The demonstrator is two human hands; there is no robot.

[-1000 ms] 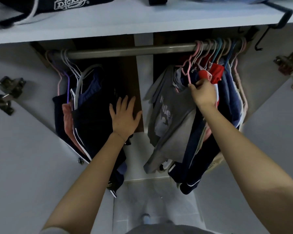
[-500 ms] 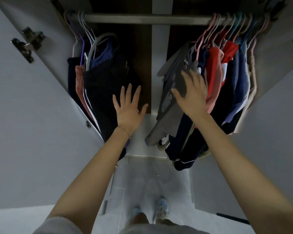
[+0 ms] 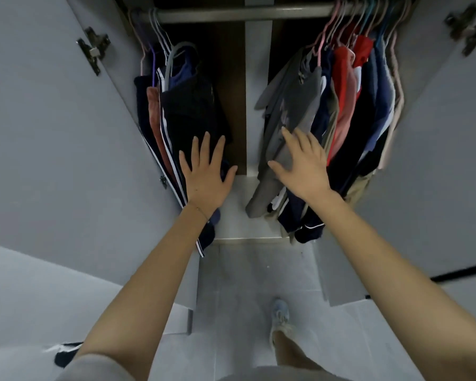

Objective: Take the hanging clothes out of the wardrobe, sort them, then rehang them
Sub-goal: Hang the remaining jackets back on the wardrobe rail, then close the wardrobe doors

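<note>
At the left end of the rail [image 3: 245, 13], a small bunch of dark garments [image 3: 193, 114] is hung on thin wire hangers [image 3: 160, 37], with a rust-pink piece [image 3: 154, 111] tucked among them. The left hand [image 3: 205, 177] is laid flat against the lower front of this bunch, fingers straight and spread, nothing gripped. A bare stretch of rail and the white centre post [image 3: 257, 92] are seen between the two bunches. At the right end a fuller bunch is hung: a grey T-shirt [image 3: 294, 105] outermost, then a red top [image 3: 341, 78], a pink one [image 3: 345, 127] and blue garments [image 3: 382, 100], all on pastel hangers [image 3: 338, 26]. The right hand [image 3: 305, 169] is spread open on the grey T-shirt, fingers straight, pressing rather than holding.

The step is judged to be steadying or parting the bunches before anything is lifted out. It is best done at the hooks, not the hems. Several hooks should be gathered in one hand close to the rail while the cloth is supported from below by the other, so that nothing is slipped off its hanger. The smaller bunch is probably best taken first.
</note>
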